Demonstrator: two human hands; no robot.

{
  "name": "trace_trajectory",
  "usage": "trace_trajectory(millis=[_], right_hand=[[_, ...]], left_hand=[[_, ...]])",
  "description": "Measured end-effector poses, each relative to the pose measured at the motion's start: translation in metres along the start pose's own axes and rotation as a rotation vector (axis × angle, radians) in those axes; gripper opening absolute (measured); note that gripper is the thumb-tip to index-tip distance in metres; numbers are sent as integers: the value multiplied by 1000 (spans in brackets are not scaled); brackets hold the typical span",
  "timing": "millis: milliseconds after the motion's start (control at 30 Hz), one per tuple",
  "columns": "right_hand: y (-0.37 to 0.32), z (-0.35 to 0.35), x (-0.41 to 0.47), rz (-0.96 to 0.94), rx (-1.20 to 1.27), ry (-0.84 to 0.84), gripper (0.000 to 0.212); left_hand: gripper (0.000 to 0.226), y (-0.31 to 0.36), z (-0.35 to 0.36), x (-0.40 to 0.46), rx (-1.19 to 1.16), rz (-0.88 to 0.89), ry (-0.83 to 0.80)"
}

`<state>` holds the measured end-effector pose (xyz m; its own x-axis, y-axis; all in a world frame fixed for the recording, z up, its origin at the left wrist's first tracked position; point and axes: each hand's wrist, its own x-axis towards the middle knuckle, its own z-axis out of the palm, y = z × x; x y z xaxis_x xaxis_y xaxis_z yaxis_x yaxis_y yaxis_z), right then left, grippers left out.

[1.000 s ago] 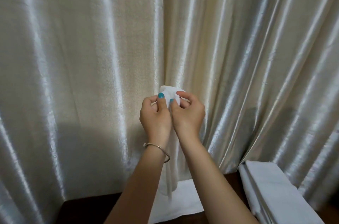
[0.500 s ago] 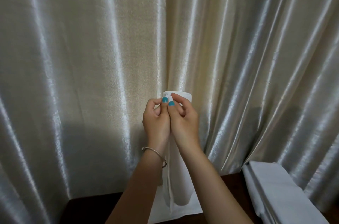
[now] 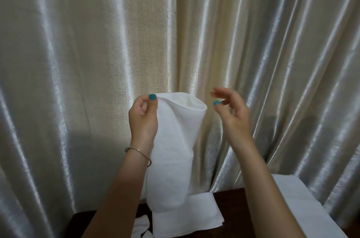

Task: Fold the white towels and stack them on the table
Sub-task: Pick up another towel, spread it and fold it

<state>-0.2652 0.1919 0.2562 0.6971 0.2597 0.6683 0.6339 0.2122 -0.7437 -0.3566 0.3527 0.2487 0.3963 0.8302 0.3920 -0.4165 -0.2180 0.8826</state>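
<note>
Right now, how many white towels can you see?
3 at least: one hanging from the left hand, the held towel; a folded towel on the table below it; another towel at right. A white scrap lower left may be another.

Prob. hotel/home rm: satin curtains (image 3: 78,62), dark wood table (image 3: 229,198) w/ white towels (image 3: 303,208).

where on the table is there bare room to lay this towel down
Bare dark table shows between the folded towel and the stack at right, and left of the folded towel near the corner. Straight under the hanging towel it is crowded.
</note>
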Motion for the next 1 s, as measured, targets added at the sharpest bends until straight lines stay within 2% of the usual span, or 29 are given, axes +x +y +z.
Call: trace_trajectory(millis=[100, 233, 300, 367, 433, 633, 700, 800, 900, 967, 1000], right_hand=[[-4, -12, 13, -90, -332, -191, 26], [-18, 3, 15, -121, -555, -650, 38], [-22, 6, 13, -180, -688, -751, 48], [-22, -5, 19, -232, -832, -716, 63], [-20, -20, 26, -206, -804, -640, 57], [-26, -15, 24, 6, -311, -578, 35], [-26, -13, 23, 73, -116, -463, 30], [-23, -7, 19, 197, 165, -244, 37], [-19, 1, 14, 216, 156, -69, 31], [-16, 3, 13, 147, 73, -48, 27], [-16, 3, 12, 119, 23, -79, 27]], left_hand=[[15, 4, -6, 5, 83, 58, -64], [12, 9, -6, 5, 123, 89, -143], [14, 12, -7, 3, 158, 117, -184], [16, 14, -14, 5, 231, 177, -166], [17, 12, -22, 9, 288, 227, -90], [20, 12, -13, -1, 399, 306, 85], [26, 13, -9, -4, 409, 346, 116], [27, 15, -3, -6, 395, 371, 146], [22, 15, -1, -5, 347, 288, 56], [15, 13, -8, 3, 311, 182, -105], [22, 14, -13, 6, 325, 193, -198]])
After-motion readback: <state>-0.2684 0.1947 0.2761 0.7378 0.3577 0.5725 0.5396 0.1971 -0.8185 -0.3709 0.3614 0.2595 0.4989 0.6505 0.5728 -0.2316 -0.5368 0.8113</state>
